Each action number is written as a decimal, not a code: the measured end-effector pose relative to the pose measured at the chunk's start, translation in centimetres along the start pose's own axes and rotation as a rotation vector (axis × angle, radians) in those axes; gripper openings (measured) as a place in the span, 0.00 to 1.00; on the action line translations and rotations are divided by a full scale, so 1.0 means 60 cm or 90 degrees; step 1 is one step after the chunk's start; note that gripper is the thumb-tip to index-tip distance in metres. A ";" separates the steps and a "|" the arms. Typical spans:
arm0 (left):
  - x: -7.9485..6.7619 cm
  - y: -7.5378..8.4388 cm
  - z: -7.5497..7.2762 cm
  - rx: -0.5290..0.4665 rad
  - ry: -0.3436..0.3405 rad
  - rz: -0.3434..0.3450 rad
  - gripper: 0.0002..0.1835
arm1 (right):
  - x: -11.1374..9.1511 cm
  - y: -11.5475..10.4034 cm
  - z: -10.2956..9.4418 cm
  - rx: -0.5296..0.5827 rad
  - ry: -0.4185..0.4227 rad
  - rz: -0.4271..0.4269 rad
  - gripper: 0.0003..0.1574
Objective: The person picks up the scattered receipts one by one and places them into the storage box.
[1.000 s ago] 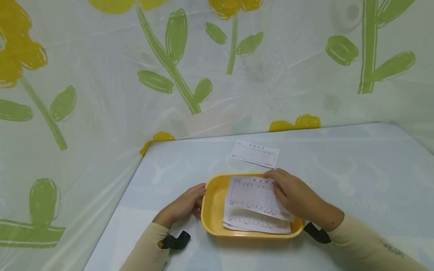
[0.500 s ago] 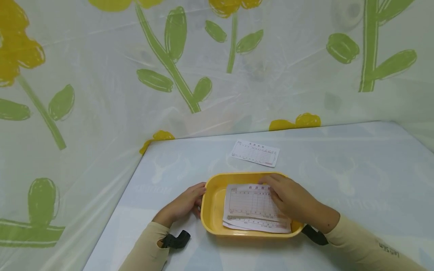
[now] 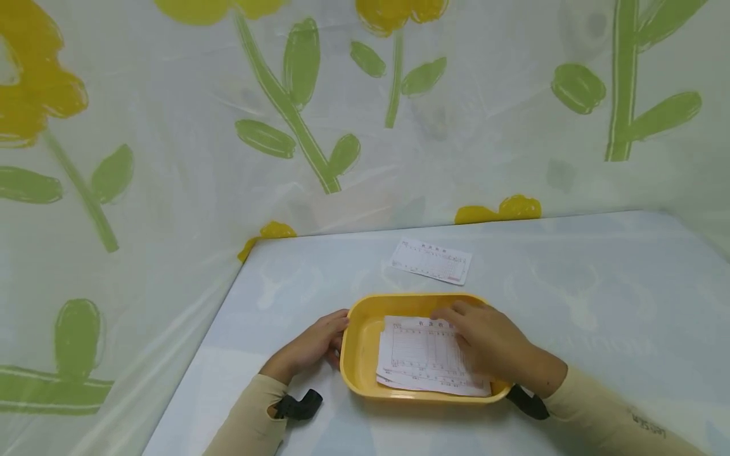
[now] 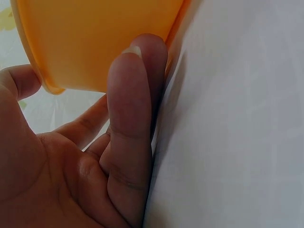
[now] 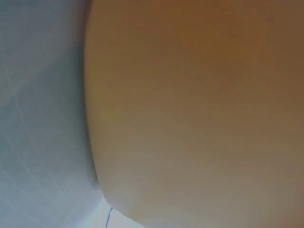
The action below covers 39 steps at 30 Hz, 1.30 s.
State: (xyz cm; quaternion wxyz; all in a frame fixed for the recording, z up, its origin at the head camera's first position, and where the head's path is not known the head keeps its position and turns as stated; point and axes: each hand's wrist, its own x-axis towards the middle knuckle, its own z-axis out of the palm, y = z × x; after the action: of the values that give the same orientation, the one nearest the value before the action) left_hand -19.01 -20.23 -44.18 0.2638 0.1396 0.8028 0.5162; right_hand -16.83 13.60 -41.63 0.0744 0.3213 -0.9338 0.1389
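In the head view, my left hand (image 3: 312, 345) grips the left end of a yellow plastic basin (image 3: 360, 373). The left wrist view shows the thumb (image 4: 23, 81) at the basin's rim and fingers bent against its outer wall (image 4: 90, 42). Inside the basin lies a small stack of printed receipt slips (image 3: 419, 348). Over the stack's right side is my right hand (image 3: 493, 342), its fingers blurred and their tips partly hidden. Only the basin's wall (image 5: 190, 109), very close, fills most of the right wrist view; no fingers show there.
Another receipt slip (image 3: 431, 261) lies flat on the pale, patterned table (image 3: 296, 278) behind the basin. A white curtain (image 3: 188, 158) printed with flowers hangs along the table's far edge. Black wrist straps (image 3: 299, 405) sit at both sleeves.
The top receipt slip, raised and tilted in my right hand before, has come down onto the stack. My right hand has moved slightly left and lower. The left hand stays at the basin.
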 end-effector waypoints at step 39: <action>0.000 -0.009 0.000 -0.019 0.008 0.014 0.24 | 0.088 0.120 -0.046 -0.018 0.030 0.056 0.17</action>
State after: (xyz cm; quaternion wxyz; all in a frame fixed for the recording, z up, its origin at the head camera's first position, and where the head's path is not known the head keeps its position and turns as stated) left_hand -18.97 -20.46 -44.64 0.2554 0.1410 0.7951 0.5318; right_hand -25.29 16.83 -39.34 0.0946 0.2757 -0.9468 0.1364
